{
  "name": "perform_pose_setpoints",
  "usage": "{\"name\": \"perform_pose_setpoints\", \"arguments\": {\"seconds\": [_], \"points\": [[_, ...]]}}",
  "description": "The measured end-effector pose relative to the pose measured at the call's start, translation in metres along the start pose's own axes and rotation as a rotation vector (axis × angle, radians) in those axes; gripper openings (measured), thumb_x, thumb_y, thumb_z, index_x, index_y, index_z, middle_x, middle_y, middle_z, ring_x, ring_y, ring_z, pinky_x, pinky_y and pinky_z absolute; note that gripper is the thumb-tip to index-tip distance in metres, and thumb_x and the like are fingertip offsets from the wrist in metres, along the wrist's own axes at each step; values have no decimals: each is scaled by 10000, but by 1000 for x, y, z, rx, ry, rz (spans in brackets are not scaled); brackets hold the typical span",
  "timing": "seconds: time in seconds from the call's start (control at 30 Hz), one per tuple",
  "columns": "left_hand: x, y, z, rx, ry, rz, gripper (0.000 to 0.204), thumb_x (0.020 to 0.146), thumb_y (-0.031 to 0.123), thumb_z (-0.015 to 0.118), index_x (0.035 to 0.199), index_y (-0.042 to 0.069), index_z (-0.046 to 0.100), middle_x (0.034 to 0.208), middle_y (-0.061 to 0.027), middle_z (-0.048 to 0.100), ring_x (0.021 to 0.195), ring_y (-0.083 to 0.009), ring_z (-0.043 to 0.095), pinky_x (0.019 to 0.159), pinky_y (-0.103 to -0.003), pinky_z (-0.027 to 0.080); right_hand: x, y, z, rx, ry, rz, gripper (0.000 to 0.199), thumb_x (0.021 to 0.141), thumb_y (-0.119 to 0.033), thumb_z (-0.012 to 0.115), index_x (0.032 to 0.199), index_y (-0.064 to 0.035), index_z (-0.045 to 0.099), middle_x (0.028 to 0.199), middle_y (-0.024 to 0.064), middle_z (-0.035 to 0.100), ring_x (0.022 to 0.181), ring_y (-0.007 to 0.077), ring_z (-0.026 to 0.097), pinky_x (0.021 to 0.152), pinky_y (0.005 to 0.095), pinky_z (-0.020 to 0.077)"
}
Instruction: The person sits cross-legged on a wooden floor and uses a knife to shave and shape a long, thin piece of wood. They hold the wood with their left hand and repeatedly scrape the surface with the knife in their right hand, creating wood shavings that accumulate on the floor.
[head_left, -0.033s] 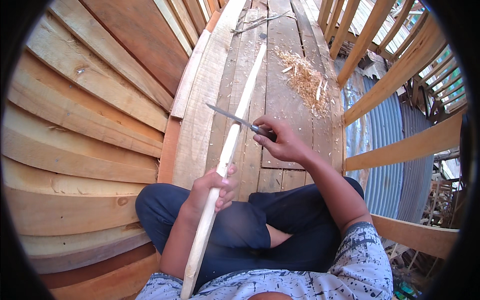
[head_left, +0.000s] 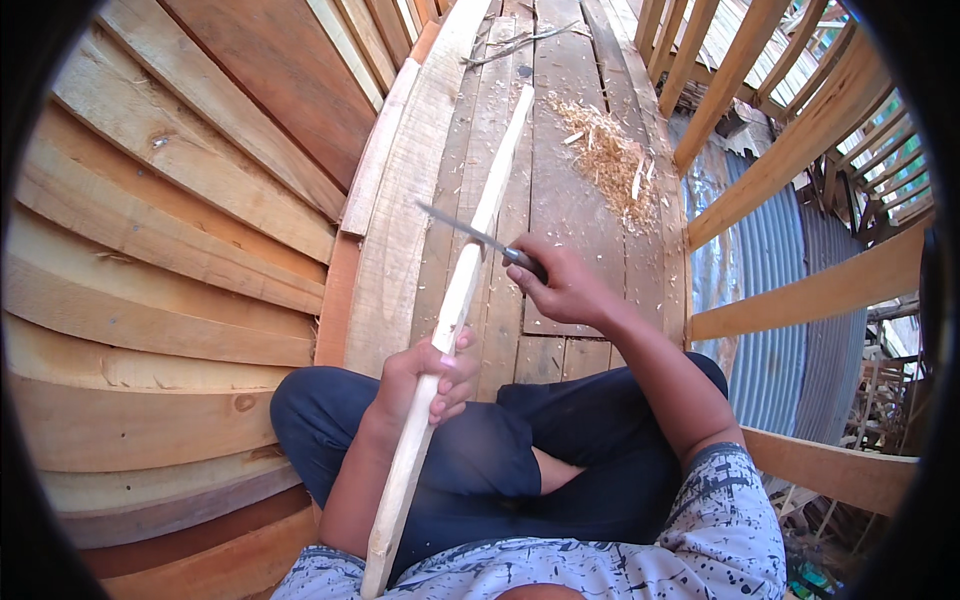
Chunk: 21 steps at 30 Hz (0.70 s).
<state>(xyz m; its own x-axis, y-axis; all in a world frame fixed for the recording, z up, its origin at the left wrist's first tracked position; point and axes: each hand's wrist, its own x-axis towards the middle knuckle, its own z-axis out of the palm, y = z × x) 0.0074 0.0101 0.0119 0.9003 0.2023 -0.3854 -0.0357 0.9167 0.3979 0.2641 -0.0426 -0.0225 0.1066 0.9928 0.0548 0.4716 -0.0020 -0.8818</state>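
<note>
A long pale wooden stick (head_left: 459, 290) slants from my lap out over the plank floor, its near end against my shirt. My left hand (head_left: 425, 378) is closed around it below its middle. In my right hand (head_left: 562, 280) is a knife (head_left: 468, 228), gripped by its dark handle. The blade points to the left and lies across the stick's upper side, beyond my left hand. Blade and stick appear to touch.
Curled wood shavings (head_left: 612, 160) lie heaped on the plank floor (head_left: 570, 220), ahead and to the right. Farther off are thin dry twigs (head_left: 525, 42). A board wall (head_left: 170, 220) rises at left; a wooden railing (head_left: 800, 140) runs along the right, with corrugated metal sheets (head_left: 775, 300) below it.
The knife has shifted very slightly along the stick, away from me, and its blade looks a little blurred. My left hand and the stick have stayed nearly in place.
</note>
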Motion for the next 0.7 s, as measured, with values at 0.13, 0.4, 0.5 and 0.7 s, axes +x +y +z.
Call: {"name": "perform_pose_setpoints", "arguments": {"seconds": [0.13,0.4,0.5,0.7], "points": [[5,-6,6,-261,-154,-3,401,1004,470,430,1044,72,418,622,-52,452,409,-148,483,351,-263,393,-7,-12,16,-229,142,35,440,1028,-324,441,778,-3,609,634,221,578,600,412,581,596,501,451],[7,-20,2,-495,-293,-44,335,1072,371,292,1013,75,438,596,-41,440,392,-153,450,387,-280,399,-12,-37,49,-499,365,-51,504,972,-260,449,519,-65,553,493,196,513,442,414,529,472,505,433],[12,-24,-4,-574,-348,-72,230,1056,266,314,1035,76,443,631,-47,501,444,-150,545,420,-271,466,0,-14,50,-527,433,-171,477,950,-240,457,514,-71,551,485,182,513,424,389,528,453,486,433],[15,-21,-4,-586,-286,-87,199,1034,241,345,1030,77,457,633,-25,450,428,-139,462,422,-270,414,15,10,46,-582,540,-253,473,901,-257,513,468,-71,556,438,151,517,372,329,530,420,443,449]]}}
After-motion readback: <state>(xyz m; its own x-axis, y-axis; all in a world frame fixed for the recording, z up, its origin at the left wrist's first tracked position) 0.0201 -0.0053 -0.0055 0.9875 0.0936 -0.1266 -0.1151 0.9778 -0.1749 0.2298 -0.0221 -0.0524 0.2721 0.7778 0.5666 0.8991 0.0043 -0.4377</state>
